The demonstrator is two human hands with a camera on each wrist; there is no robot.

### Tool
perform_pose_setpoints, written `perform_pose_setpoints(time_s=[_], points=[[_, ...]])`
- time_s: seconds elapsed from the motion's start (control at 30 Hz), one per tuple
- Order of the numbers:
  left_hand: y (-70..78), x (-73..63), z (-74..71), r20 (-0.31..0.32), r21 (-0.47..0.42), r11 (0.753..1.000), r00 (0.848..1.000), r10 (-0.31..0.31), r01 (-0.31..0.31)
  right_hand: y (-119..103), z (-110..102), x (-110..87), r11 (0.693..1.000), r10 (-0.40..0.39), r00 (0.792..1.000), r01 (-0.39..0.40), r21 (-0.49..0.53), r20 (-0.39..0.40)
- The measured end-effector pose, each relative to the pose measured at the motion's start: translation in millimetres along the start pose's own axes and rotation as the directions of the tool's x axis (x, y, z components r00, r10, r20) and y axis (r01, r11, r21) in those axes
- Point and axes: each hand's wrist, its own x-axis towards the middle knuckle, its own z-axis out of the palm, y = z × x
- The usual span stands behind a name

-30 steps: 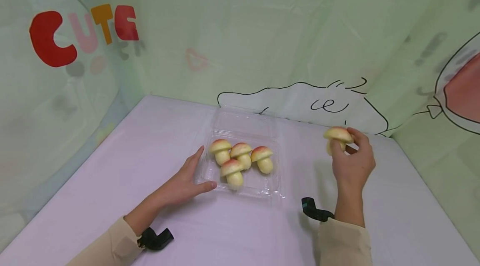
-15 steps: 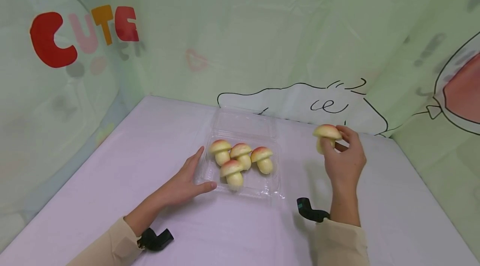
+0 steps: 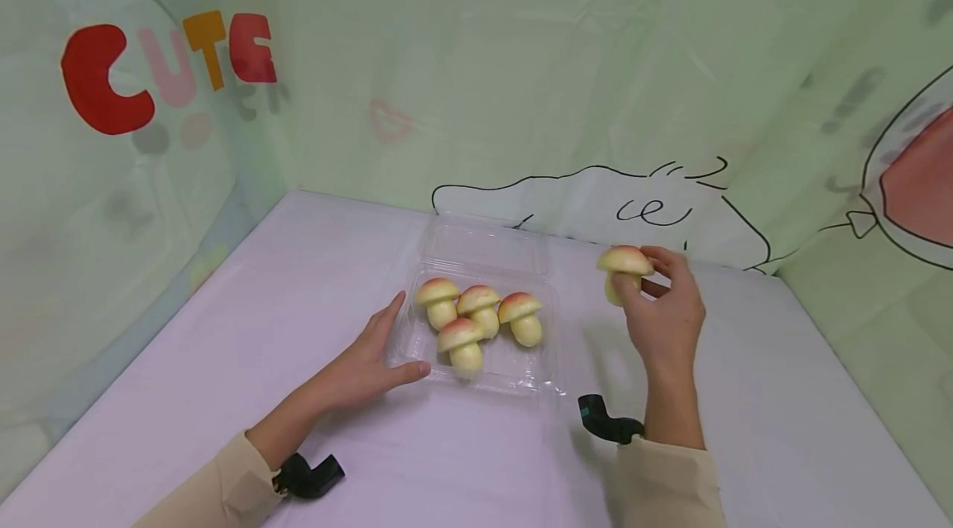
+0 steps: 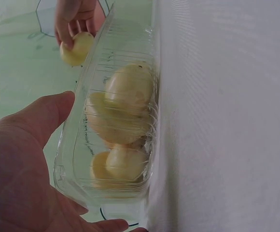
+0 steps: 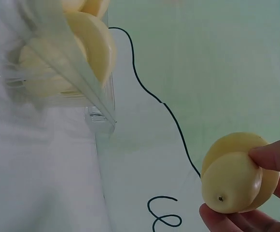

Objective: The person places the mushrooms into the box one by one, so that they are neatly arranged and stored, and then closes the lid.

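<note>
A toy mushroom (image 3: pixel 624 261) with a pink-tinged yellow cap is pinched by my right hand (image 3: pixel 666 317), held up above the table to the right of the box. In the right wrist view the thumb and fingers grip the mushroom (image 5: pixel 231 181) around its stem and cap. The clear plastic box (image 3: pixel 514 367) lies with its lid folded back, several like mushrooms (image 3: pixel 462 338) inside it. At the box's left front corner my left hand (image 3: pixel 365 362) is spread, thumb and fingers straight alongside the wall. The left wrist view shows the thumb (image 4: pixel 55 108) by the box rim.
The transparent lid (image 3: pixel 487 247) lies flat behind the box. A white-covered table (image 3: pixel 298 263) runs back to a green printed curtain (image 3: pixel 521 56) with drawings. Black wrist camera mounts (image 3: pixel 308 474) stick out from both sleeves.
My right hand has moved left toward the box, carrying the mushroom. The left hand and the mushrooms in the box have stayed in place.
</note>
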Motion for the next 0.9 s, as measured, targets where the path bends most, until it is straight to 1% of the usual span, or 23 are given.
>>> perform_pose_setpoints(time_s=[0.4,0.6,0.73,0.9], points=[[0.0,-0.5,0.1,0.001,0.004,1.000,1.000,-0.001,0.001,-11.2,8.5,-7.3,1.000,-0.021,0.995,0.023,-0.022,0.094],[-0.2,-0.2,0.0,-0.002,0.002,1.000,1.000,0.001,-0.001,-13.6,11.9,-9.4,0.999,-0.036,0.989,0.041,-0.028,0.146],[-0.3,-0.2,0.0,0.000,0.003,1.000,1.000,0.000,0.000,-15.2,15.9,-10.6,0.998,-0.036,0.976,0.045,-0.038,0.215],[-0.2,-0.4,0.0,0.001,0.003,1.000,1.000,0.001,-0.001,-16.9,19.3,-11.7,0.997,-0.036,0.950,0.055,-0.053,0.309]])
